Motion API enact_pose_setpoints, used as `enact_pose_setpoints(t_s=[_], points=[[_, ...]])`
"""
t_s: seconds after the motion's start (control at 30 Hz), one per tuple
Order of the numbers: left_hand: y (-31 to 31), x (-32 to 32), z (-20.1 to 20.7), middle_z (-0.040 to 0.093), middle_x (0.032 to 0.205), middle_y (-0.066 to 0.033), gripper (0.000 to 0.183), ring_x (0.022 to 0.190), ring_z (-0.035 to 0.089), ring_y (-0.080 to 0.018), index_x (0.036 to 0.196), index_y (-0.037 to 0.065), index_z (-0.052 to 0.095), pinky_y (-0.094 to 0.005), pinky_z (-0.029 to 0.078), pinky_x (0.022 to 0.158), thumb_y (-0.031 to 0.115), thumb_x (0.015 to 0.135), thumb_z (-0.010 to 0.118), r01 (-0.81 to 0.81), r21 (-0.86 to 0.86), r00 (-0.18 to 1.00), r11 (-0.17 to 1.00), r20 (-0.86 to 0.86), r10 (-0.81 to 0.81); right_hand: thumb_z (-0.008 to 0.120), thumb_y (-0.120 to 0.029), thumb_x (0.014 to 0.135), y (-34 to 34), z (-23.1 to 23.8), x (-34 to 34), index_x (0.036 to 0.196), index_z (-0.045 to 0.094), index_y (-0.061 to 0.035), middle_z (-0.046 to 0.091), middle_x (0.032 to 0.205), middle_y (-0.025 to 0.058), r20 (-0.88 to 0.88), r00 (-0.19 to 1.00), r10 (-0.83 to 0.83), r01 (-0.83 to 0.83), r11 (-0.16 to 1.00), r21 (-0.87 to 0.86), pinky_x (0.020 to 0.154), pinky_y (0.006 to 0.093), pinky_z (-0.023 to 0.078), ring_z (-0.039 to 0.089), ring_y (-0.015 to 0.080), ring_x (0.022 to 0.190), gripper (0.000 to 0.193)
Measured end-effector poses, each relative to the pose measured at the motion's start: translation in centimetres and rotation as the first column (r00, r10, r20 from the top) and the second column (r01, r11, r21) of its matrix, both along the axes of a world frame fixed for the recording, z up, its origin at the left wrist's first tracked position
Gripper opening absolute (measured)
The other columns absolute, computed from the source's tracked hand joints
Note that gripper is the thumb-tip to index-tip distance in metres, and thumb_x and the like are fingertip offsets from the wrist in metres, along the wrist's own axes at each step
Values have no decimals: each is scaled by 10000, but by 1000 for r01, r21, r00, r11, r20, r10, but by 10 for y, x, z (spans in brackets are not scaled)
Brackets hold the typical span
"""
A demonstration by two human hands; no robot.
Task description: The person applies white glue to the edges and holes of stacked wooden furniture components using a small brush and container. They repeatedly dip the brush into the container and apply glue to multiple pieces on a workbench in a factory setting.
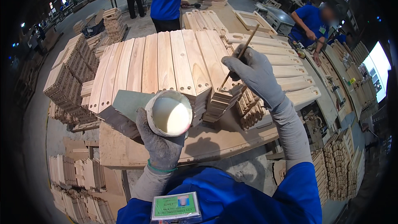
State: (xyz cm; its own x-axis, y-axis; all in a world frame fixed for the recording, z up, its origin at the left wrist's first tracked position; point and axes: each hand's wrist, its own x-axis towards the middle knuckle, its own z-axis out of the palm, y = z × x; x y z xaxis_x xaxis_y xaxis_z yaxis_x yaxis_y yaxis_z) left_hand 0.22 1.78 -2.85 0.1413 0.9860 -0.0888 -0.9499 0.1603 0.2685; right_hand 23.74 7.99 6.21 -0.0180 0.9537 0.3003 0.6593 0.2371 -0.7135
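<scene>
- At the table's near side, the left hand point(159, 147), in a grey glove, was curled round a cup point(168, 134) of white liquid point(166, 114), its mouth upward.
- Above the boards point(166, 60), the gloved right hand point(258, 72) had a thin stick point(251, 37) pinched between thumb and fingers.
- The stick slanted down leftward, its low tip by the boards' near ends; I couldn't tell whether it touched.
- A grey-green sheet point(129, 103) jutted out just left of the cup.
- The boards lay in side-by-side stacks on the table point(120, 149), holes showing at their near ends.
- Beyond them stood a worker point(168, 0) in blue.
</scene>
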Motion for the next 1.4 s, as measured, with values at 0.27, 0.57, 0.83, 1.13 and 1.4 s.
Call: enact_pose_setpoints(t_s=[0.27,0.57,0.83,1.13,1.4], points=[[0,5,3,515,1246,-79,521,1181,489,-269,1238,139,500,-483,434,978,518,880,508,-1,50,999,999,-48,3,612,-315,857,9,-8,1,829,617,-38,542,607,108,265,956,126,-200,940,278,509,342,434,553,251,553,278],[6,13,1,526,1226,-71,500,1155,511,-222,1235,129,496,-421,458,956,509,914,443,-47,37,990,998,-129,52,629,-323,843,-1,7,2,842,586,9,568,612,75,-121,993,5,0,999,37,542,288,458,570,150,582,335],[11,24,21,480,1271,-116,548,1172,497,-246,1302,99,380,-419,450,971,291,851,626,191,209,977,959,50,-205,679,12,752,-79,7,-19,871,597,4,667,813,125,-645,734,212,-179,977,117,678,294,566,656,165,742,145],[8,28,26,448,1319,-129,628,1192,483,-261,1337,84,343,-421,430,994,310,813,606,201,187,969,962,104,-223,647,90,744,-106,-22,-24,879,562,10,640,858,208,-736,603,309,-168,951,261,679,351,570,654,271,798,178],[3,38,23,481,1291,-85,622,1211,460,-240,1343,94,392,-419,389,1020,544,914,372,90,279,993,956,-104,-63,678,31,751,-118,-52,-32,869,592,13,639,901,221,-638,656,403,-120,891,439,711,371,552,651,280,829,148]])
